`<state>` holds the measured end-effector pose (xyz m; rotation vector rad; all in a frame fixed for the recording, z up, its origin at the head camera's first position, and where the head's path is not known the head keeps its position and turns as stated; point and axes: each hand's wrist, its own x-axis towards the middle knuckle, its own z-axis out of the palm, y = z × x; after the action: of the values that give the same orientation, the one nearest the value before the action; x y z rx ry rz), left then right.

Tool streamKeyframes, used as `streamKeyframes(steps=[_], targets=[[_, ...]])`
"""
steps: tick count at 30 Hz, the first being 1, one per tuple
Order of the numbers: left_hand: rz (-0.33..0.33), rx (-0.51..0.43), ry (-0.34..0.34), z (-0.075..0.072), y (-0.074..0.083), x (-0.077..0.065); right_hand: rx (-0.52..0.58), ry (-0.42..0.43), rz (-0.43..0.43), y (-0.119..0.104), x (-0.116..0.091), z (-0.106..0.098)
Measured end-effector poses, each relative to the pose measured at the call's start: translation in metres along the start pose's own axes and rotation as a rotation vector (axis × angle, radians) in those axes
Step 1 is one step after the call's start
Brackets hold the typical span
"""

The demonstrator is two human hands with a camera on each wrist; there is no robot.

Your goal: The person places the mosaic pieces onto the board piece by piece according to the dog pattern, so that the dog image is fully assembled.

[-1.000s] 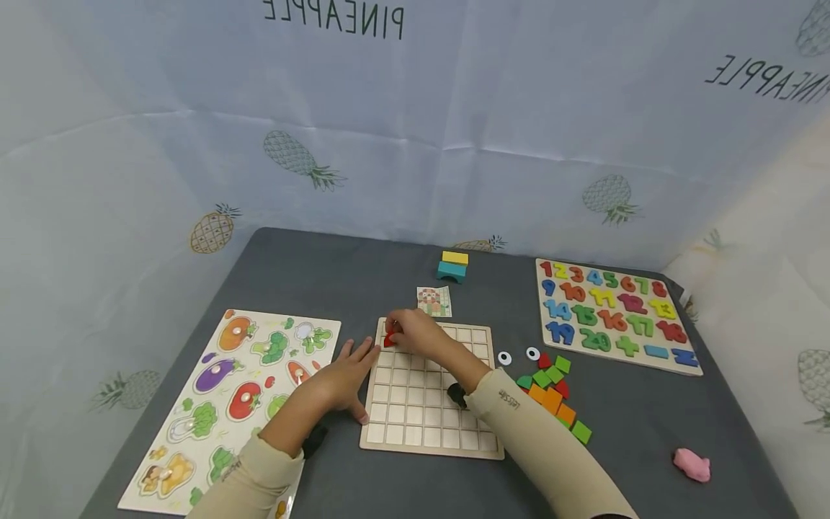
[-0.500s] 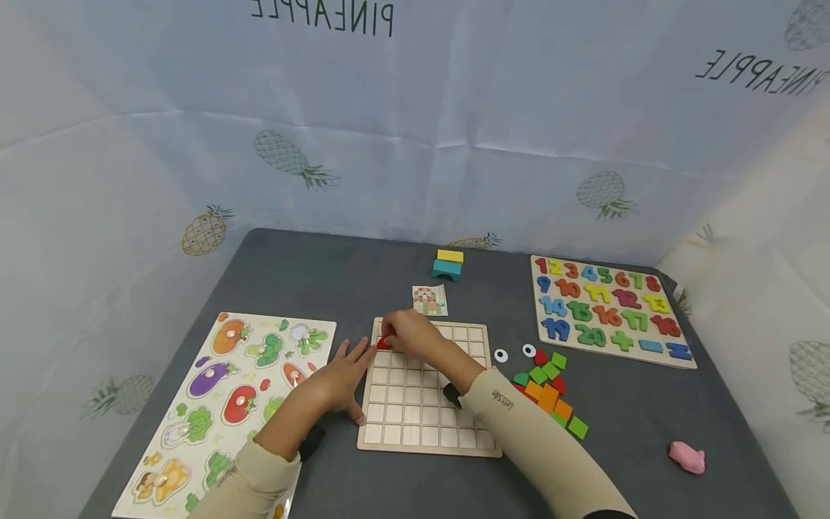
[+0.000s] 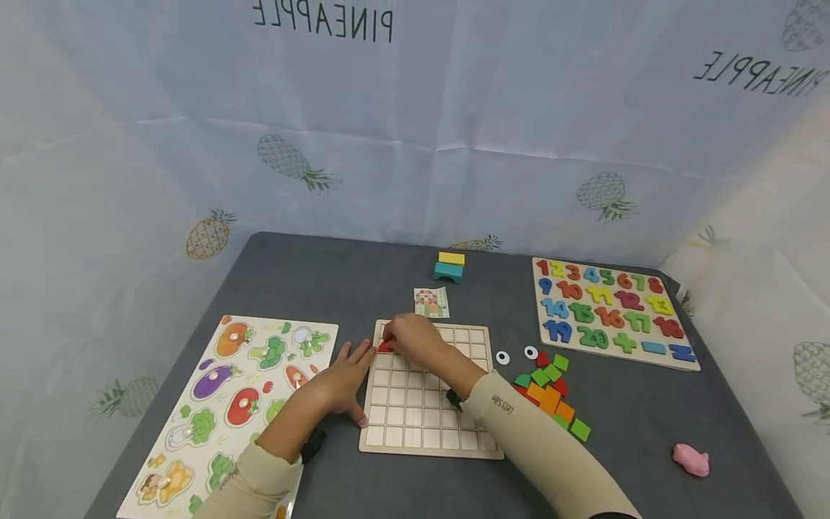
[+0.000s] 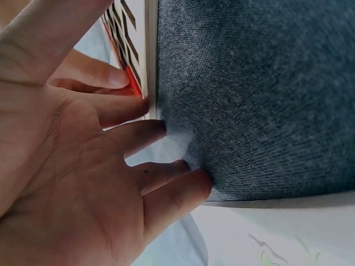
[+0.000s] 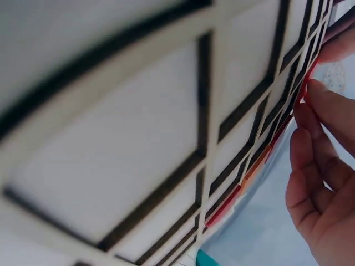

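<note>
Currently a small red wooden tile [image 3: 385,347] is being seated by the right hand [image 3: 415,337] into a far-left cell of the pale wooden grid board [image 3: 415,425], fingers curled narrow round it, pinching. Tile sits at the fingertips, touching the board, prob. not yet flush. Left hand [image 3: 346,375] is laid flat, fingers spread wide, holding nothing, pressed on the grey surface [image 3: 363,274] w/ fingertips against the board's left edge. Judged next: tile to be pressed level, then released w/o tilting; board kept steadied.
</note>
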<state>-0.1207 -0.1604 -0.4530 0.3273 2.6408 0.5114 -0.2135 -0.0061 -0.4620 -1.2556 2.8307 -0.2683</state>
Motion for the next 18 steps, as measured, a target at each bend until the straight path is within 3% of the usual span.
streamKeyframes(steps=[4, 7, 15, 18], targets=[[0.015, 0.017, 0.004, -0.001, 0.001, -0.001, -0.172, 0.063, -0.076, -0.004, -0.007, -0.002], [0.014, 0.010, 0.010, -0.003, 0.002, -0.001, -0.237, 0.080, -0.098, -0.008, -0.014, -0.007], [0.020, 0.006, 0.004, -0.002, -0.001, -0.004, -0.378, -0.034, -0.143, -0.015, -0.033, -0.007], [0.015, 0.007, -0.003, -0.002, 0.000, -0.003, -0.373, -0.079, -0.156, -0.012, -0.041, -0.007]])
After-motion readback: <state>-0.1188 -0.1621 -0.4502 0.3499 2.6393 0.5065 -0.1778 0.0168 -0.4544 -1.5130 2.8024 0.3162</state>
